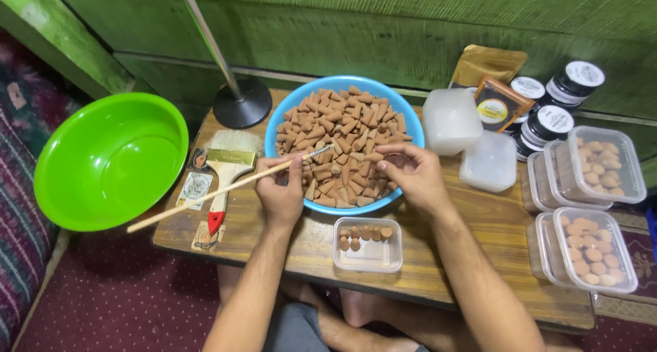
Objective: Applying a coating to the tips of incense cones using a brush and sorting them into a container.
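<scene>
**Hands over the blue bowl of brown cones**

So the low wooden table (479,222) is pretty crowded. Just left of the left hand (280,194) lies a wide paintbrush (226,177) with a red handle tip, sitting on a few small printed cards (195,187), and further left a big bright green basin (109,160) hangs off the table edge. Behind the bowl there's a black round stand base (241,102) with a metal pole going up. Right below both hands sits a small clear plastic box (367,244) with a few cones lined up in it.

Off to the right of the right hand (410,174): two frosted white lidded tubs (452,122), then a gold pouch (487,64), a brown pouch with a round yellowish label (499,104), and a cluster of black jars with white round lids (558,98). Nearer the table's right edge, stacked clear boxes (592,246) are packed with pale tan round pieces.

The cones (342,133) are reddish-brown, stubby and tapered, heaped in the blue bowl (287,116) under both hands. Left hand is closed around a thin wooden stick (205,198) that angles down to the left, its tip over the pile. Right hand has fingertips pinched together on a cone at the heap's near side.
</scene>
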